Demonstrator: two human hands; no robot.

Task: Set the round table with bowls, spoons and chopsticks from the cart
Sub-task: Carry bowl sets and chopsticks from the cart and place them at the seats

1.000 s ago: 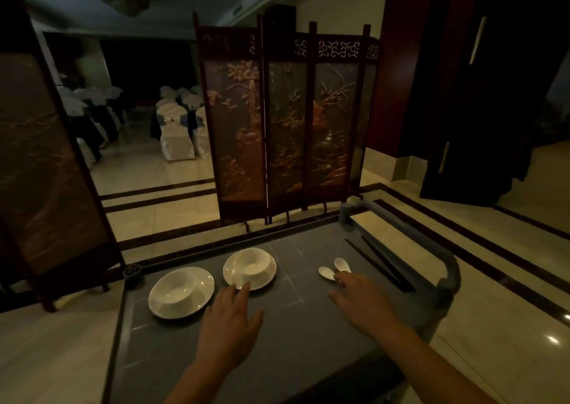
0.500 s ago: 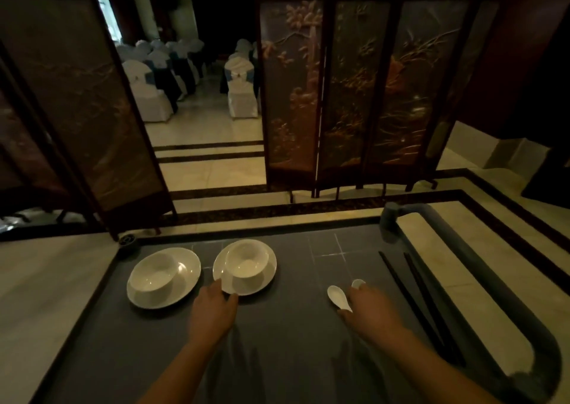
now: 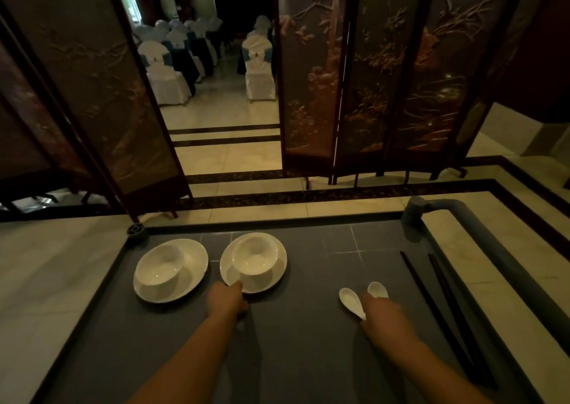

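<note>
Here, left hand (image 3: 226,298) gripping plate (image 3: 262,284) rim, spoons (image 3: 351,301) rightward

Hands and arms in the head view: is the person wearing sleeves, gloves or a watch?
Nothing worn shows. The left hand and right hand are ungloved; the left forearm and right forearm are bare to the frame's edge: no sleeves, watch or bracelet. The light is too dim to rule out a thin ring.

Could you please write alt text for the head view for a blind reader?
On a cart, a person's left hand meets the rim of a plate holding a bowl; the right hand covers the handles of two white spoons. A second plate and second bowl sit left, black chopsticks right.
</note>
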